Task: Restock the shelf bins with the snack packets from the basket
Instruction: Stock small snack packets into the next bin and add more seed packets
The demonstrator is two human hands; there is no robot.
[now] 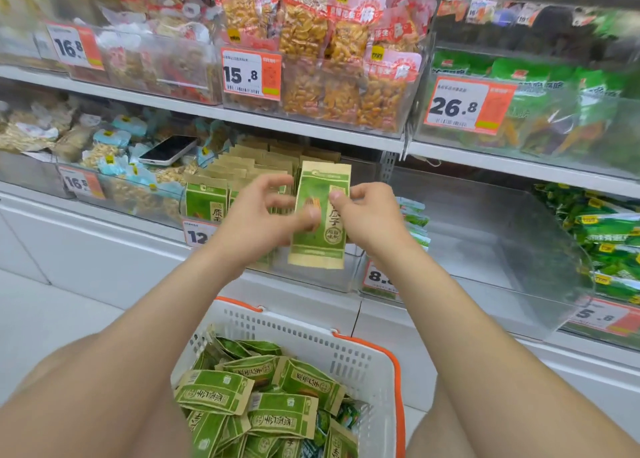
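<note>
Packet (320, 246), green and kraft, upright before the clear bin (311, 279) | my right hand (370, 215) pinches its right edge | my left hand (256, 218) blurred, fingers loose, thumb on its face | bin: rows of matching packets (242, 167) | basket (311, 336) below: loose heap (263, 398) of same.

Phone (168, 150) lying on nut packets (100, 153), orange price tags (251, 74)

We see the left hand (256, 222) and the right hand (370, 215) bare, on bare forearms (412, 284) that lie toward seven and five o'clock. The fingers (277, 180) are short and rounded, the right thumb's nail trimmed close. Bare limbs fill both lower corners.
</note>
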